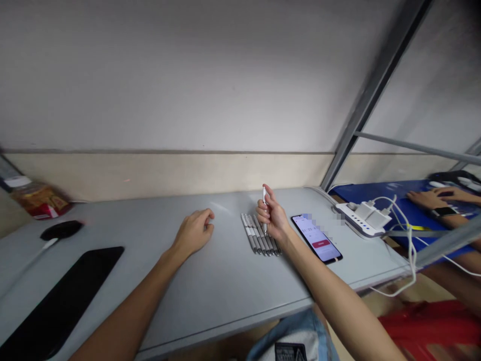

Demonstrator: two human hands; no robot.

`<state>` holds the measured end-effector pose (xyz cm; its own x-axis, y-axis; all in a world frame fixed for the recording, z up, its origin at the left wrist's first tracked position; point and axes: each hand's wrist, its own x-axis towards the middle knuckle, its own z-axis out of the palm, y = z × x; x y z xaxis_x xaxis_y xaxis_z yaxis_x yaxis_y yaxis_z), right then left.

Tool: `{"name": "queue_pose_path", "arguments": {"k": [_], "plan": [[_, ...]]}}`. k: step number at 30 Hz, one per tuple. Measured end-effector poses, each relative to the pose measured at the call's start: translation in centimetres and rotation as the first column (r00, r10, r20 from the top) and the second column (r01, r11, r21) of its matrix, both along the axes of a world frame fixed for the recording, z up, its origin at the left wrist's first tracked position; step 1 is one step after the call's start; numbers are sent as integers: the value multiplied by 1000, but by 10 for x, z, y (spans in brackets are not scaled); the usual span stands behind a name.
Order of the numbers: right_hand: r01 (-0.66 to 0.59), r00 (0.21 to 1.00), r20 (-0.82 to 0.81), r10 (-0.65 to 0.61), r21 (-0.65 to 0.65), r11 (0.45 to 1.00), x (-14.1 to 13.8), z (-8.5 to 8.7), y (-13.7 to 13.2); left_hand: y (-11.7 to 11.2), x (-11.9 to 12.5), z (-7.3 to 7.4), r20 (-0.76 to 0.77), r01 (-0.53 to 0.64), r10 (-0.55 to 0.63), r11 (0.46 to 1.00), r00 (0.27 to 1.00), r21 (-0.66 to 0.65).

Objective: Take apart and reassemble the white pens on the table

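Note:
My right hand (273, 214) is wrapped round a white pen (264, 194). The pen stands upright in the fist, the thumb near its top end and its lower tip over the row on the desk. Beneath and beside this hand, several grey-and-white pens (254, 235) lie side by side, slanting alike; the hand and wrist partly cover those at the right. Farther left, my left hand (193, 231) rests on the grey desk (221, 286), its fingers loosely curled with nothing visible in them.
A lit phone (317, 239) lies right of the pens, and beyond it a power strip (361, 219) with plugs and white cables. At left are a black mat (63, 301), a black charging disc (62, 230) and a jar (35, 198). Another person's hands (428, 199) are at the far right.

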<state>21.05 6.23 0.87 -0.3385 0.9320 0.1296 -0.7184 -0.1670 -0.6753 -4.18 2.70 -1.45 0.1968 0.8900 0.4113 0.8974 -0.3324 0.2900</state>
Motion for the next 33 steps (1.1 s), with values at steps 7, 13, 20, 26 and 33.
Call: {"name": "queue_pose_path", "arguments": {"k": [7,13,20,26,33], "plan": [[27,1000,-1,-28,-32,999,0,0,1,0,0,1,5,-15,15,1000,1000,-22],[13,1000,5,-13,-15,1000,1,1,0,1,-1,-2,-2,-6,6,1000,1000,7],[19,1000,-10,-19,-15,1000,3,-2,2,0,-2,-3,-13,-17,17,1000,1000,11],[15,1000,-18,-16,-17,1000,4,-1,3,0,-1,-2,-17,-26,26,1000,1000,3],[16,1000,-4,-16,-19,1000,3,2,0,-1,0,-1,-30,-6,6,1000,1000,-2]]}}
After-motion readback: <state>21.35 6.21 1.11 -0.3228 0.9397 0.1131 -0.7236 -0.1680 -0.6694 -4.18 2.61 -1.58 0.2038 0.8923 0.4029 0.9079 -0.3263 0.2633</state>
